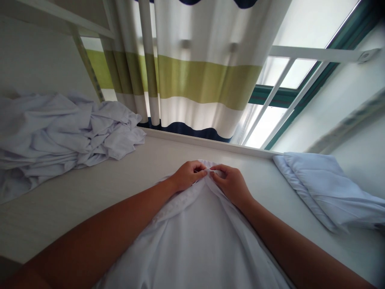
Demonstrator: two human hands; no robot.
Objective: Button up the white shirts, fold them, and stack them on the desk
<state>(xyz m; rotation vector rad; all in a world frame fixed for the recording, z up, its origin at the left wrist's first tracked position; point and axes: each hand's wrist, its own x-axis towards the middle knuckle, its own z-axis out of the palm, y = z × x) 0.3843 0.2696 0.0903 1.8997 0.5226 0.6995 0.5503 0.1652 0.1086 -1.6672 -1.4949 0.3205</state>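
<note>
Both grips pinch white cloth (198, 233).

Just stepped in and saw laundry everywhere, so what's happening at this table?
A person is working on a white garment spread over a pale table. The left hand and right hand meet at its far edge, both pinching the fabric there. A crumpled pile of white clothes lies to the left, and a folded white stack sits to the right. A striped curtain hangs before the window behind.
</note>
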